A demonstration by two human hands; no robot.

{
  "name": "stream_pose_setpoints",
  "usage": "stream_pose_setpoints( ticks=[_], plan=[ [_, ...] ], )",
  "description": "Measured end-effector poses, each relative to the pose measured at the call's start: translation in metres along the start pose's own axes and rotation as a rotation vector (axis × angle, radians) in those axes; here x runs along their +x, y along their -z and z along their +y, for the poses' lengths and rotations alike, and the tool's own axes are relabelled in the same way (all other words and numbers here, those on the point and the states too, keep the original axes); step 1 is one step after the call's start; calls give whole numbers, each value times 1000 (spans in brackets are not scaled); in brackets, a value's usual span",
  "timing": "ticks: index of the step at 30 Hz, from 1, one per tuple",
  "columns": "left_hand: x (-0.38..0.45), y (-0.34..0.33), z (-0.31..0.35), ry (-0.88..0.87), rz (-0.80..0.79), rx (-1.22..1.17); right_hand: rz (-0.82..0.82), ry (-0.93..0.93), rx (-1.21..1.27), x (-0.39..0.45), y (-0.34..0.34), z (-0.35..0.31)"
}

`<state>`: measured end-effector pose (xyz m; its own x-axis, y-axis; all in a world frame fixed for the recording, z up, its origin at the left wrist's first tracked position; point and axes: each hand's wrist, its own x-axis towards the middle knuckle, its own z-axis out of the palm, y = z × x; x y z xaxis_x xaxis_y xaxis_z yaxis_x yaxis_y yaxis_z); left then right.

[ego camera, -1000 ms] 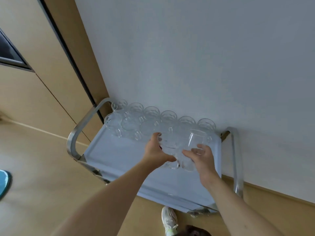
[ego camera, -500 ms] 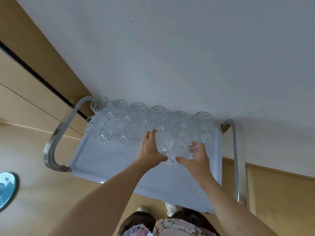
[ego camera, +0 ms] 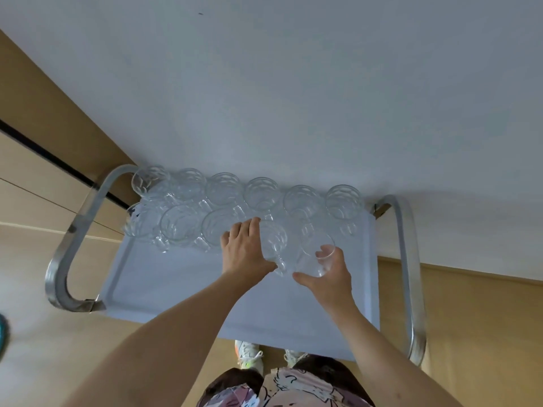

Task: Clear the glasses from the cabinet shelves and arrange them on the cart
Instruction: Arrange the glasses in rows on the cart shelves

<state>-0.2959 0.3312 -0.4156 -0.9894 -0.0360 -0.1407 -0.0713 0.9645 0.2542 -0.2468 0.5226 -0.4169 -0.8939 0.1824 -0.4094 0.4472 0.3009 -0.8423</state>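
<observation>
A pale blue cart top [ego camera: 176, 283] with steel handles carries several clear glass mugs [ego camera: 261, 192] in a back row against the wall and a second row in front of it. My left hand [ego camera: 244, 248] grips a clear mug [ego camera: 274, 240] standing in the second row. My right hand [ego camera: 329, 274] holds another clear glass [ego camera: 316, 254] just to its right, tilted toward me, low over the cart top. Whether that glass touches the cart I cannot tell.
A white wall [ego camera: 293, 98] stands right behind the cart. Curved steel handles [ego camera: 67, 251] [ego camera: 411, 274] close off both ends. The front half of the cart top is bare. Beige floor and wooden panels [ego camera: 44, 113] lie to the left.
Both hands have lowered the two glasses toward the second row on the cart. My view has tipped further down, so the cart sits larger and my feet show.
</observation>
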Motion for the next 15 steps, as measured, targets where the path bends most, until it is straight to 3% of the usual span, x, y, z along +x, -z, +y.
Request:
stream_pose_setpoints(
  ticks=[15],
  plan=[
    [5, -12, -9, -33, -27, 134, 6, -2, 1, 4, -9, -6]
  ],
)
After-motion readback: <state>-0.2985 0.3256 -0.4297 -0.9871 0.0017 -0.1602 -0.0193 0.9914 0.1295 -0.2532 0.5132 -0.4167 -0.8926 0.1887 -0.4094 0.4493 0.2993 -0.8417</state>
